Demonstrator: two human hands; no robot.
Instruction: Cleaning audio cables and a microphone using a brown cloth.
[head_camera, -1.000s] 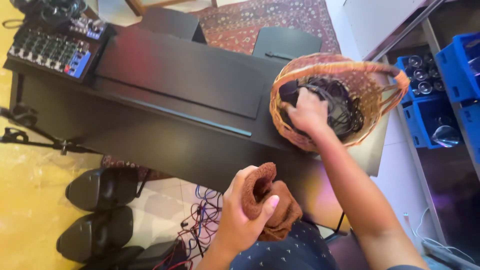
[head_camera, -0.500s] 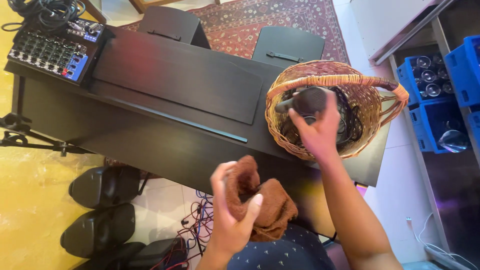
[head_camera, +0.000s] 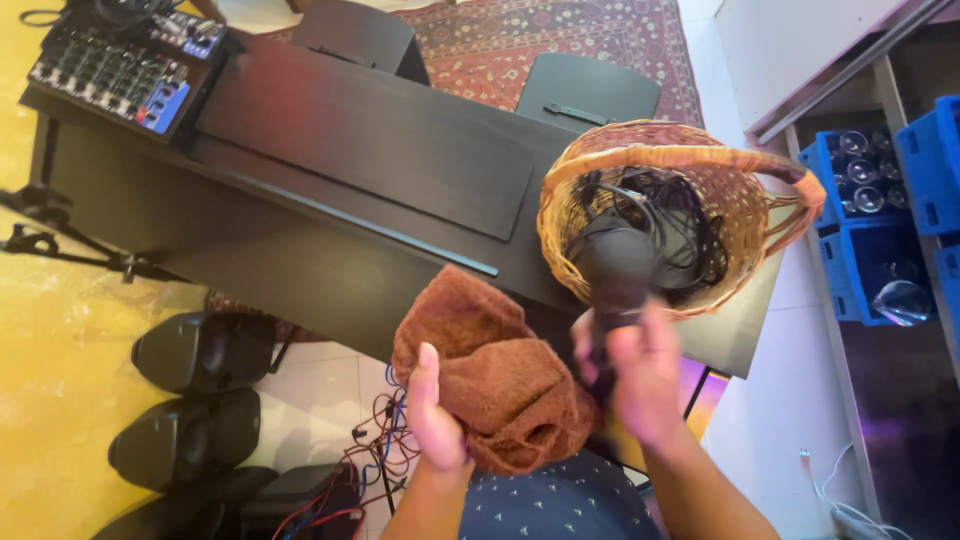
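My left hand (head_camera: 437, 420) grips a crumpled brown cloth (head_camera: 495, 375) in front of my body. Right beside it, my right hand (head_camera: 640, 375) is closed around the lower end of a dark microphone-shaped object (head_camera: 615, 265), blurred by motion, with its upper end over the rim of a wicker basket (head_camera: 745, 165). The basket stands on the right end of a closed black piano (head_camera: 300, 190) and holds a tangle of black cables (head_camera: 690, 225).
An audio mixer (head_camera: 115, 65) sits on the piano's left end. Black speakers (head_camera: 190, 400) and loose wires (head_camera: 365, 450) lie on the floor at the lower left. Blue crates of glasses (head_camera: 870, 200) fill shelves at the right. A patterned rug (head_camera: 560, 40) lies beyond the piano.
My right hand has pulled the dark object out of the basket and toward my body. My left hand has raised the brown cloth to meet it.
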